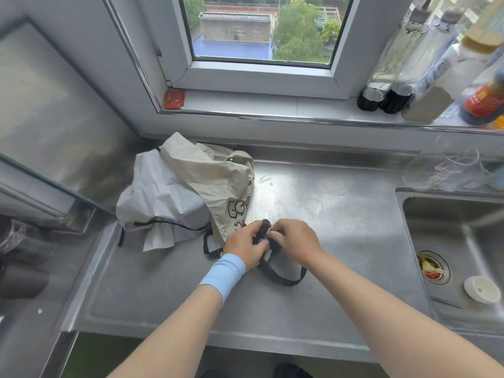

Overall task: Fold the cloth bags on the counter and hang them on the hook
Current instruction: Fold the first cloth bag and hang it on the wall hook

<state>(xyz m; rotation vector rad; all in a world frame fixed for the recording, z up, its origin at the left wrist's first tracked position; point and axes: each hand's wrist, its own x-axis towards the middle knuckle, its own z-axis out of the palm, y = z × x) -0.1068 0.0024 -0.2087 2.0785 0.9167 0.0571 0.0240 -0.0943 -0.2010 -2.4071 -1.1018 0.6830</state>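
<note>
A small folded cloth bag with a dark strap (283,279) lies on the steel counter (341,241) under my hands. My left hand (245,245) and my right hand (293,240) meet over it, fingers curled round the dark strap and the folded bundle. A strap loop trails toward me below my right wrist. Behind and to the left lie a crumpled beige bag with black print (218,175) and a white bag with black trim (158,197), heaped together. No hook is in view.
A sink (463,241) with a drain strainer and a small white cup (481,293) sits at the right. Bottles (425,77) line the window sill. A clear glass jug (452,167) stands behind the sink. A glass panel edge (54,184) juts at left.
</note>
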